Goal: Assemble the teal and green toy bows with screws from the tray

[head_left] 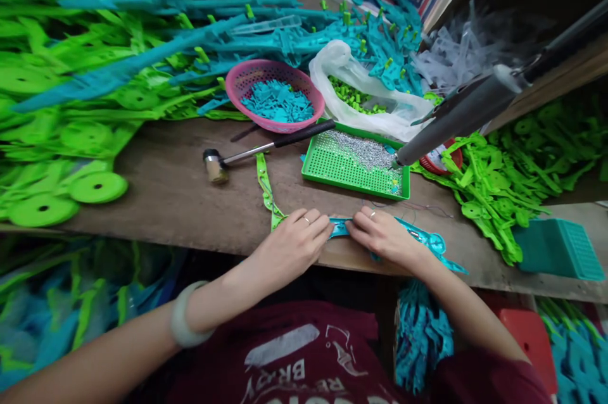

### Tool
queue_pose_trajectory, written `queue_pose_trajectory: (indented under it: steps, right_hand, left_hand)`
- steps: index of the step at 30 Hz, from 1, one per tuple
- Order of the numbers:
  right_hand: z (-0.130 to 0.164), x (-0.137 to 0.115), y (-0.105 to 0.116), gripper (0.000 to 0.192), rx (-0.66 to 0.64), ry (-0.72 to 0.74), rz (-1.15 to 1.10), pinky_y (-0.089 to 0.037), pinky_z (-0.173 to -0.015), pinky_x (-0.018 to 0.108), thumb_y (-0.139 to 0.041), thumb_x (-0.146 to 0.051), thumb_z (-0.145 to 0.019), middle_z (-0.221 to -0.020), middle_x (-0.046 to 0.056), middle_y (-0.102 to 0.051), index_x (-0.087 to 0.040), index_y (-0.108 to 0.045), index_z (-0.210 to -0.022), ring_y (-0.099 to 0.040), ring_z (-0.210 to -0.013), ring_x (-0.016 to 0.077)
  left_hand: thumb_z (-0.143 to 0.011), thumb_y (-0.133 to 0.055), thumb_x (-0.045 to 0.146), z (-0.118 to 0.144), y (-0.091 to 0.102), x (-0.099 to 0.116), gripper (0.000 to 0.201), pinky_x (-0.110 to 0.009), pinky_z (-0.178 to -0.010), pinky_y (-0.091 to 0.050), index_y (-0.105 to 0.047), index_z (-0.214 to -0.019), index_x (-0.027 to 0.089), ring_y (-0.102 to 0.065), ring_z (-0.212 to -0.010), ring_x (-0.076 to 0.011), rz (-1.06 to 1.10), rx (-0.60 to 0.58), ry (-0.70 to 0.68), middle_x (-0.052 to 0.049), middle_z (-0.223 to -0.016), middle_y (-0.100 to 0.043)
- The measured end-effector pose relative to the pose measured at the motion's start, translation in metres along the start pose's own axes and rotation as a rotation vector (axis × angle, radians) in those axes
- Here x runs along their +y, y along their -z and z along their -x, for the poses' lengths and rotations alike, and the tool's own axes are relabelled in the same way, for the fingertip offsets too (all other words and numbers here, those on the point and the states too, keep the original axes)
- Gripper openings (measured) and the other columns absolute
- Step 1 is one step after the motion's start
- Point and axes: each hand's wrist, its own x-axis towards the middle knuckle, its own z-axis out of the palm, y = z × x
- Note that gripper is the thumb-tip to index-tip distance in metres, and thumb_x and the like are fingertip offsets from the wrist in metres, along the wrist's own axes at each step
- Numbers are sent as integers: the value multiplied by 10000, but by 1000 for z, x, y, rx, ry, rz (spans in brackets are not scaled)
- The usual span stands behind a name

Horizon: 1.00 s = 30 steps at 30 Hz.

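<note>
At the bench's front edge, my left hand and my right hand both pinch a long blue plastic part. Its middle shows between my fingers, and its shaped right end passes beyond my right wrist. A light green plastic piece, with a thin dark strand along it, juts up and away from beside my left hand. Whether it joins the blue part is hidden by that hand. Behind my hands lies a green perforated tray of small silvery pieces. A mallet rests to the left, its handle reaching the tray.
A pink basket holds small blue pieces, beside a white plastic bag of green ones. Green parts and blue parts heap up at left and back. A grey rod-like tool slants down over the tray; a teal bin stands right.
</note>
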Motion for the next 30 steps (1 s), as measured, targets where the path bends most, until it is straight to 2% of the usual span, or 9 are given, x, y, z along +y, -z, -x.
queue_pose_trajectory:
  steps: [5,9,12,18,21,25,28,30]
  right_hand:
    - [3,2,4,223,-15,26,-14,-424,-653,352,-423,-137,-1043,-861,81,-585,-109,-641,-1077,-483,-799,219]
    - [8,5,2,264,115,-43,-114,-464,-731,339,-382,-138,-1054,-886,86,-593,-107,-629,-1142,-483,-829,214]
    - [7,3,-1,290,197,-109,-173,-466,-714,322,-354,-140,-1057,-910,88,-582,-128,-633,-1137,-478,-825,208]
    - [-2,-7,-4,272,333,-323,-567,-500,-758,278,-363,-100,-1033,-972,66,-520,-185,-603,-1130,-533,-889,174]
    - [-7,-9,-3,198,240,-371,-622,-488,-755,271,-414,-123,-1028,-973,64,-511,-176,-602,-1054,-533,-879,171]
    - [-10,-12,-3,223,59,-390,-445,-440,-709,293,-414,-114,-1023,-918,69,-515,-176,-576,-883,-464,-807,194]
    - [-12,-14,-3,262,-25,-406,-320,-447,-737,321,-362,-46,-1008,-931,93,-537,-169,-559,-886,-465,-829,219]
    - [-13,-14,-1,232,-39,-408,-332,-462,-753,336,-367,-82,-1023,-945,102,-548,-169,-549,-909,-484,-848,228]
  left_hand:
    - [-902,-655,152,-3,-1,-4,184,-381,-823,-408,-663,-1085,126,-525,-911,-253,109,-27,28,-68,-931,-605]
    - [-910,-634,141,-3,-1,-4,217,-370,-797,-420,-660,-1126,147,-512,-939,-258,217,-35,92,-76,-974,-589]
    - [-920,-608,136,-2,-2,-4,205,-374,-786,-420,-662,-1117,150,-502,-936,-263,222,-28,97,-76,-965,-580]
    - [-954,-560,135,-2,-3,-4,201,-384,-805,-425,-669,-1123,135,-497,-921,-259,205,4,54,-74,-951,-587]
    - [-988,-516,152,-3,-2,-4,206,-376,-784,-419,-673,-1120,134,-496,-905,-253,203,-4,53,-75,-940,-584]
    - [-1008,-485,165,-3,-1,-3,215,-374,-771,-417,-682,-1086,134,-495,-890,-249,189,2,58,-74,-925,-580]
    - [-1019,-454,165,-4,1,-3,240,-376,-766,-425,-688,-1067,139,-501,-882,-247,170,4,60,-74,-915,-584]
    - [-1026,-438,168,-4,1,-3,255,-376,-762,-432,-689,-1061,143,-503,-879,-245,157,2,64,-73,-906,-587]
